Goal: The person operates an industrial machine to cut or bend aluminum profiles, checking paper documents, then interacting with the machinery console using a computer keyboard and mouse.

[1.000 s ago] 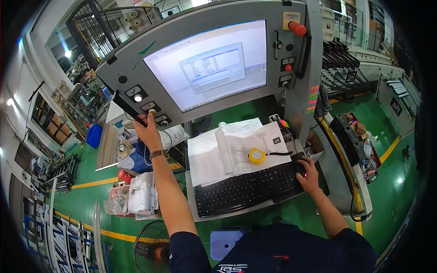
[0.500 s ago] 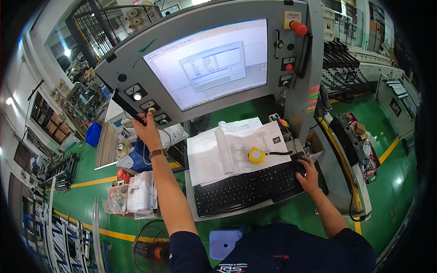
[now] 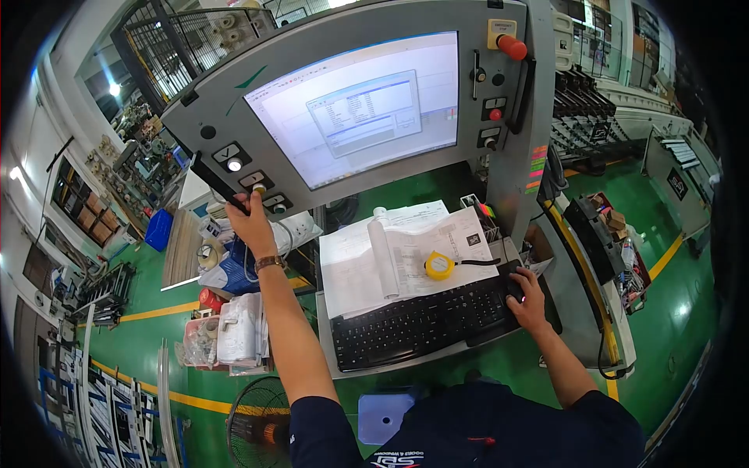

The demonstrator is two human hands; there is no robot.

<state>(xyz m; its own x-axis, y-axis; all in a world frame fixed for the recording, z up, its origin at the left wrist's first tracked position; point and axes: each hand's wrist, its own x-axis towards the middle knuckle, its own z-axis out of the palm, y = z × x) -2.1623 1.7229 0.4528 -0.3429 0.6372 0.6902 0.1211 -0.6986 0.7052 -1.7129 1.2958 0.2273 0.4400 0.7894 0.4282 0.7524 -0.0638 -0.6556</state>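
My left hand (image 3: 251, 225) is closed around the lower end of a black handle (image 3: 214, 178) at the left edge of the grey control panel (image 3: 312, 39). One of its digits reaches up to a lit yellowish button (image 3: 259, 189). My right hand (image 3: 529, 300) rests over a black computer mouse (image 3: 515, 288), fingers curled on it, right of the black keyboard (image 3: 413, 327). The monitor screen (image 3: 367, 109) shows a dialog window with a list. Behind the keyboard lie paper drawings (image 3: 351, 265), partly rolled, with a yellow tape measure (image 3: 439, 266) on top.
A red emergency stop knob (image 3: 512, 47) sticks out at the panel's upper right. A fan (image 3: 257, 421) and a blue stool (image 3: 385, 417) stand low in front. Plastic-wrapped packs (image 3: 242, 327) sit left of the shelf. Machinery with a yellow-edged rail (image 3: 577, 265) stands at right.
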